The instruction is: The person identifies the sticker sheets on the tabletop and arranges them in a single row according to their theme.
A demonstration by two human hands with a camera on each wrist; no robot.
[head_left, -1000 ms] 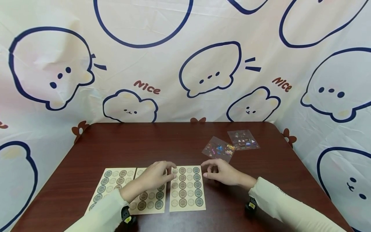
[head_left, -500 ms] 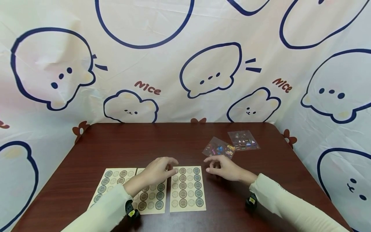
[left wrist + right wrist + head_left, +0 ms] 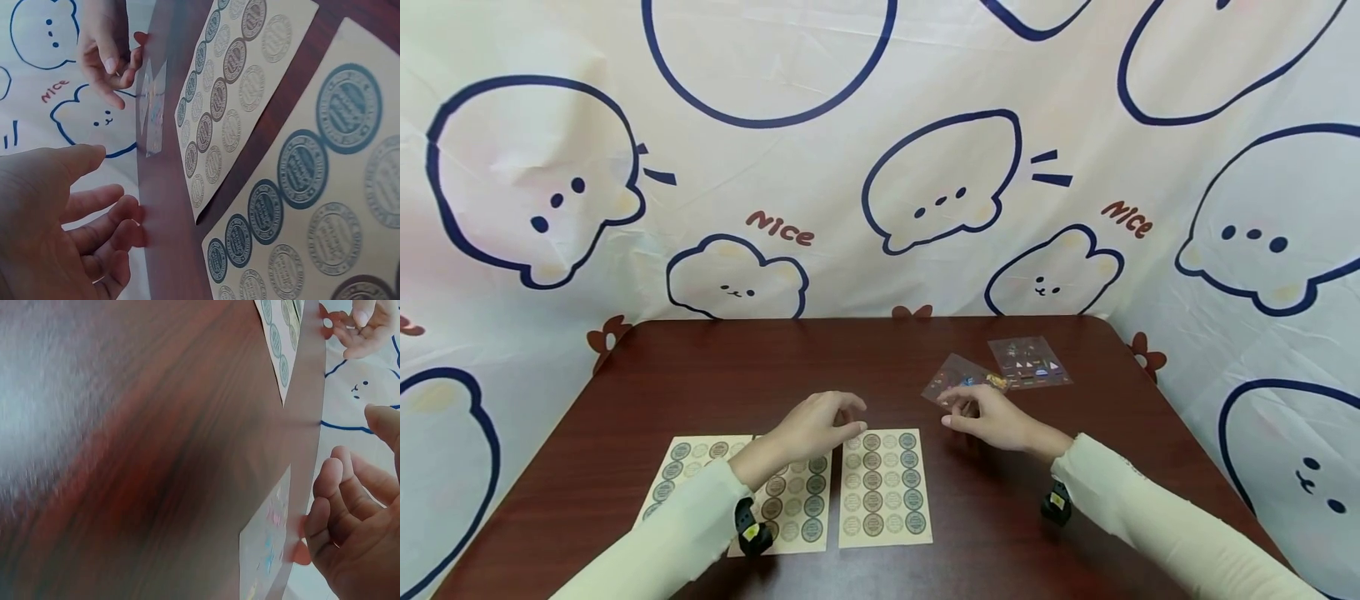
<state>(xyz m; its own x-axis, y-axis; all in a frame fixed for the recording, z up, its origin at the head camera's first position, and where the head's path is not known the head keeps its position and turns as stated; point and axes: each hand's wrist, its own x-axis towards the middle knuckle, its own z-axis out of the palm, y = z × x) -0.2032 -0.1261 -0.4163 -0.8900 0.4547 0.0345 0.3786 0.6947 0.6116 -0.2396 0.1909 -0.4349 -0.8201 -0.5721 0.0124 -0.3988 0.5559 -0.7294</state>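
Observation:
My left hand [image 3: 820,425] hovers above the far edge of the middle sticker sheet [image 3: 793,508], its fingers loosely bent and nothing between them. To its right lies another cream sheet [image 3: 886,492] with columns of round brown, green and pale seal stickers. My right hand [image 3: 992,415] is raised over the table, fingertips overlapping a clear sheet with small colourful stickers [image 3: 955,375] in the head view. That hand is empty too, thumb and fingers apart, as the right wrist view shows. A third cream sheet [image 3: 679,462] is partly covered by my left sleeve.
A second clear sticker sheet [image 3: 1032,362] lies at the back right, meeting the first at its corner. The dark red-brown table [image 3: 820,358] ends at a cartoon-printed cloth [image 3: 835,183] that hangs behind and at both sides.
Both hands have risen and moved forward, away from the right-hand cream sheet. My right hand has drifted slightly right toward the clear sheets. The sheets stay where they were.

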